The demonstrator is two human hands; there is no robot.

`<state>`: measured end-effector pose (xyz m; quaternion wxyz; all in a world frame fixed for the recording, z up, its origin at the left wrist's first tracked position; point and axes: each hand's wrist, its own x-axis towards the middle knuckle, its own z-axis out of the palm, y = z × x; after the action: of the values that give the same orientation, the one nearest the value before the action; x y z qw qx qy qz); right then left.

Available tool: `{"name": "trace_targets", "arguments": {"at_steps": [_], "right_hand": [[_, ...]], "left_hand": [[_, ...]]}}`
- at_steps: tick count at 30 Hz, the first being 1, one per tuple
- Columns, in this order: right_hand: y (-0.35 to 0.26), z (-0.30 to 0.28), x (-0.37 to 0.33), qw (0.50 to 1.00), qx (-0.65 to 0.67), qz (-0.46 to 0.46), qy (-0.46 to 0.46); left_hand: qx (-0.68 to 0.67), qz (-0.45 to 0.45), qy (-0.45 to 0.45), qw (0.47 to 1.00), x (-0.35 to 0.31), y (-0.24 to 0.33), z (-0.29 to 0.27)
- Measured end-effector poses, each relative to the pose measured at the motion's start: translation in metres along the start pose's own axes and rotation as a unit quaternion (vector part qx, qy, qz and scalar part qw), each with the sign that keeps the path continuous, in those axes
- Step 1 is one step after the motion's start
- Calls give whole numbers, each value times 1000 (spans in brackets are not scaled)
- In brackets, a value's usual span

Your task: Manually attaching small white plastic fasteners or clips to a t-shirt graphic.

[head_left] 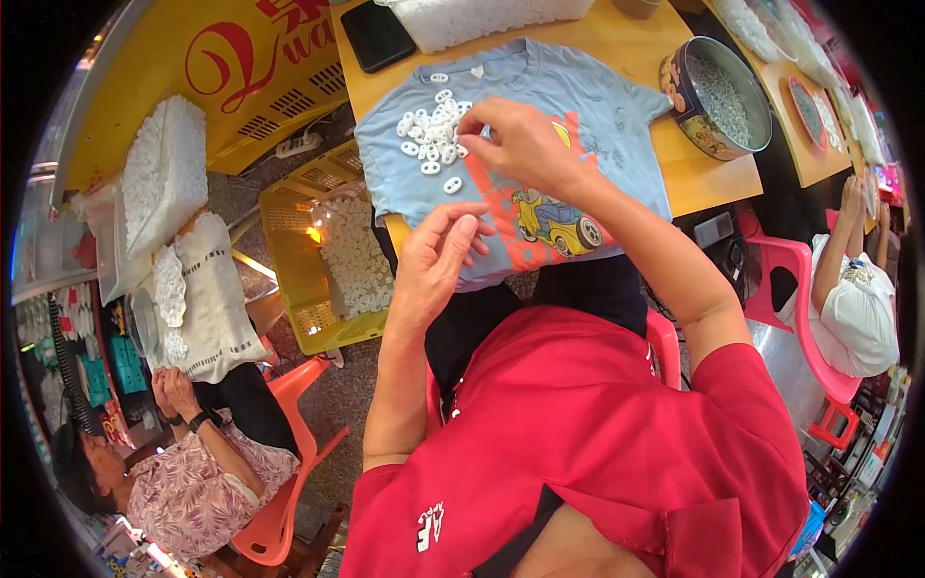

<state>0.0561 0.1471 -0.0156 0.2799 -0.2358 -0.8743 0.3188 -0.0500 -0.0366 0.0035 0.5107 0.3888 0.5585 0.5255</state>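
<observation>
A pile of small white oval pieces (419,133), each with two dark dots, lies on a blue-grey T-shirt (617,106) spread over the table. My right hand (515,143) reaches to the pile's right edge. Its thumb and forefinger are bent together around a white oval piece, which the fingertips partly cover. Nearer to me, my left hand (443,250) hovers over the shirt's lower edge, palm turned inward. Its fingers are loosely stretched and apart, with nothing seen in them. One single oval piece (453,185) lies between the pile and my left hand.
A black phone (377,37) and a white tub (482,24) stand at the back. On the right is a round tin (718,96) of small grey-white bits. A yellow crate (289,260) with white pieces stands at the left. Two other people sit on either side.
</observation>
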Motion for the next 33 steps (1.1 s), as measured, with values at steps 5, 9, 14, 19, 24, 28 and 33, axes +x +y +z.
{"name": "trace_targets", "arguments": {"at_steps": [5,9,14,19,24,28,33], "right_hand": [[-31,-28,-6,898,357,248,-69],[-45,-34,-16,813,522,257,-30],[-58,-38,-27,807,525,269,-3],[-59,-44,-34,805,533,261,7],[-59,-49,-42,798,549,249,11],[-61,-47,-45,755,598,268,38],[-62,-49,-49,734,623,268,43]], "left_hand": [[-17,87,113,990,16,8,5],[12,194,181,964,31,15,21],[80,255,194,944,42,17,31],[20,250,183,951,44,22,32],[-104,191,148,965,44,23,35],[-103,212,137,962,42,18,44],[-113,233,148,955,44,20,51]]}}
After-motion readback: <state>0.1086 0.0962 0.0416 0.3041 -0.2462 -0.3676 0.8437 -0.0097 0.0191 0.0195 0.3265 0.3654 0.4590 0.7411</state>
